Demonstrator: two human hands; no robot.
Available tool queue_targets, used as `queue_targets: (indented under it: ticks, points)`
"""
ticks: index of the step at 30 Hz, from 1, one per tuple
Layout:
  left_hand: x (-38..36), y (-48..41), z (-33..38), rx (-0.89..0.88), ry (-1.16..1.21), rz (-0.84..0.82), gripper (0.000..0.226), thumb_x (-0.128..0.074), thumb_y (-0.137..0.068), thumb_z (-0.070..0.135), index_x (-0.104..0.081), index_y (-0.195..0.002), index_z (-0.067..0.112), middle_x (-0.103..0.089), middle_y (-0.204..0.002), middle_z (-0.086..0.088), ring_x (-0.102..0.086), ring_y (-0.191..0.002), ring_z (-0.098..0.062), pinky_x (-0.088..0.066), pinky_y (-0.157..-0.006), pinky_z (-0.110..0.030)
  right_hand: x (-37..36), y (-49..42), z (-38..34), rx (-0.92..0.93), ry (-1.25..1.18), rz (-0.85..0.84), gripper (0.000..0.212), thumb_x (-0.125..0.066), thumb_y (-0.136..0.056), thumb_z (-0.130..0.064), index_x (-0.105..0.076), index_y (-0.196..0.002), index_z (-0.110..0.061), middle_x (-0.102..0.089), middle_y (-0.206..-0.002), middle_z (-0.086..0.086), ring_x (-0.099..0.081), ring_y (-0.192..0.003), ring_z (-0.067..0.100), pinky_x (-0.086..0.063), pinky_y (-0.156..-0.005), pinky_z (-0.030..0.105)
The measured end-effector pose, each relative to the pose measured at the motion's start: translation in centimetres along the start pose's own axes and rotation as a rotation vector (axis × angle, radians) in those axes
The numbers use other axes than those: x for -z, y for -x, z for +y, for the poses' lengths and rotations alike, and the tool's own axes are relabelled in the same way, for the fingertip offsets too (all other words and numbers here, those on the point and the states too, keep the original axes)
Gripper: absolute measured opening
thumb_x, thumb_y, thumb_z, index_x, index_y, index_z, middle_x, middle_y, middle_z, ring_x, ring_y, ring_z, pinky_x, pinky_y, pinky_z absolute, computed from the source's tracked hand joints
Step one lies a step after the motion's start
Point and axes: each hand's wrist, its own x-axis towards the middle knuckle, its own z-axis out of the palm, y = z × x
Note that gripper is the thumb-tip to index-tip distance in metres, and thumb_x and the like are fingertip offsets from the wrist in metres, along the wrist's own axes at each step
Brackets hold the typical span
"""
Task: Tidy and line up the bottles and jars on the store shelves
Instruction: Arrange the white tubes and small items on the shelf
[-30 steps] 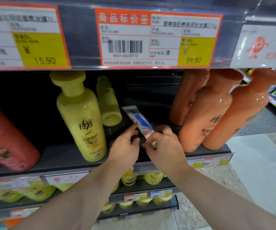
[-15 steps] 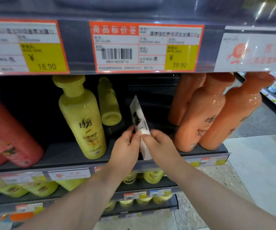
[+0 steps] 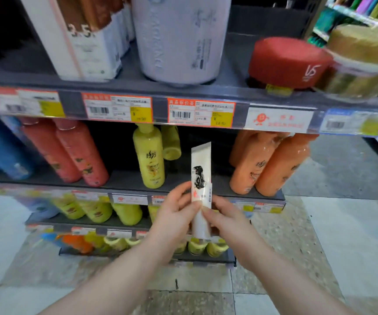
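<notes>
Upright, white tube (image 3: 200, 178), long axis vertical, flat end up, both hands gripping

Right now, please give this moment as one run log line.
left hand: grips white tube | right hand: grips white tube | white tube: upright, held before shelf | shelf: gap between yellow bottle and orange bottles

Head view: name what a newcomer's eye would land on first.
A white tube stands out, held upright at centre between the left hand and right hand. Behind it on the middle shelf, a yellow bottle stands at left and orange bottles at right. A red jar sits on the upper shelf.
</notes>
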Motion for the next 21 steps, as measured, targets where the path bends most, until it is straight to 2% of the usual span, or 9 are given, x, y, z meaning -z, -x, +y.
queue_targets:
  ticks: [2, 5, 8, 10, 12, 14, 17, 19, 21]
  points:
    - [0.4, 1.9, 1.3, -0.038, -0.016, 0.033, 0.035, -0.051, -0.091, 0.001, -0.053, -0.110, 0.030, -0.071, -0.102, 0.010, -0.067, -0.094, -0.011, -0.057, -0.077, -0.036, -0.6, 1.4, -1.4, 0.022, 0.017, -0.042, 0.024, -0.054, -0.092, -0.016, -0.060, -0.114, -0.025, -0.069, -0.105, 0.000, -0.067, -0.094, 0.016, -0.056, -0.079, 0.030]
    - [1.3, 5.4, 2.8, -0.061, -0.021, 0.090, 0.037, -0.053, -0.090, 0.000, -0.054, -0.106, 0.033, -0.071, -0.102, 0.008, -0.068, -0.094, -0.012, -0.057, -0.079, -0.038, -2.0, 3.8, -3.3, 0.065, 0.050, -0.117, 0.032, -0.054, -0.092, -0.012, -0.056, -0.121, -0.025, -0.068, -0.105, 0.003, -0.066, -0.095, 0.021, -0.055, -0.083, 0.044]
    - [2.9, 9.3, 4.1, -0.085, -0.012, 0.154, 0.043, -0.054, -0.087, -0.003, -0.052, -0.120, 0.024, -0.069, -0.111, 0.001, -0.067, -0.099, -0.017, -0.054, -0.086, -0.042, -3.9, 6.3, -4.9, 0.151, 0.064, -0.187, 0.048, -0.055, -0.089, -0.005, -0.048, -0.128, -0.032, -0.067, -0.108, -0.004, -0.065, -0.097, 0.013, -0.055, -0.084, 0.036]
    - [4.3, 11.9, 5.0, -0.103, 0.004, 0.199, 0.047, -0.056, -0.086, -0.002, -0.049, -0.125, 0.024, -0.069, -0.111, 0.003, -0.067, -0.098, -0.016, -0.055, -0.083, -0.039, -5.2, 7.9, -6.2, 0.173, 0.087, -0.266, 0.048, -0.056, -0.088, -0.005, -0.052, -0.118, -0.041, -0.068, -0.106, -0.008, -0.066, -0.096, 0.009, -0.055, -0.079, 0.027]
    - [5.8, 14.0, 6.1, -0.145, 0.002, 0.256, 0.048, -0.058, -0.084, -0.003, -0.051, -0.121, 0.026, -0.070, -0.108, 0.004, -0.068, -0.093, -0.013, -0.056, -0.074, -0.029, -6.7, 9.0, -7.5, 0.181, 0.097, -0.350, 0.045, -0.056, -0.087, -0.003, -0.054, -0.115, -0.039, -0.069, -0.106, -0.009, -0.066, -0.095, 0.005, -0.052, -0.071, 0.018]
    - [7.1, 16.0, 7.5, -0.193, -0.018, 0.318, 0.046, -0.061, -0.081, -0.004, -0.056, -0.112, 0.030, -0.069, -0.105, 0.006, -0.069, -0.087, -0.009, -0.054, -0.066, -0.020, -8.4, 10.0, -9.0, 0.191, 0.124, -0.397, 0.046, -0.058, -0.086, -0.005, -0.052, -0.123, -0.033, -0.067, -0.111, -0.008, -0.064, -0.098, 0.005, -0.052, -0.075, 0.019]
    - [9.3, 18.5, 10.3, -0.276, -0.048, 0.386, 0.048, -0.063, -0.080, -0.004, -0.056, -0.113, 0.030, -0.068, -0.104, 0.009, -0.068, -0.091, -0.008, -0.055, -0.075, -0.022, -11.4, 11.0, -12.1, 0.247, 0.169, -0.447, 0.045, -0.058, -0.086, -0.007, -0.054, -0.124, -0.029, -0.068, -0.110, -0.006, -0.064, -0.099, 0.010, -0.053, -0.077, 0.025]
    - [11.2, 20.3, 12.3, -0.343, -0.080, 0.444, 0.048, -0.064, -0.078, -0.005, -0.057, -0.111, 0.030, -0.067, -0.104, 0.007, -0.067, -0.094, -0.008, -0.054, -0.081, -0.024, -13.9, 11.6, -14.6, 0.300, 0.191, -0.494, 0.040, -0.056, -0.086, -0.003, -0.058, -0.119, -0.026, -0.069, -0.107, -0.009, -0.064, -0.092, 0.001, -0.048, -0.068, 0.014]
    - [13.5, 22.1, 13.9, -0.403, -0.072, 0.492, 0.046, -0.064, -0.078, -0.007, -0.057, -0.112, 0.024, -0.067, -0.105, 0.001, -0.066, -0.092, -0.013, -0.054, -0.080, -0.025, -16.8, 12.2, -16.8, 0.358, 0.215, -0.543, 0.036, -0.055, -0.086, -0.001, -0.061, -0.113, -0.025, -0.069, -0.101, -0.011, -0.062, -0.079, -0.009, -0.043, -0.061, 0.006]
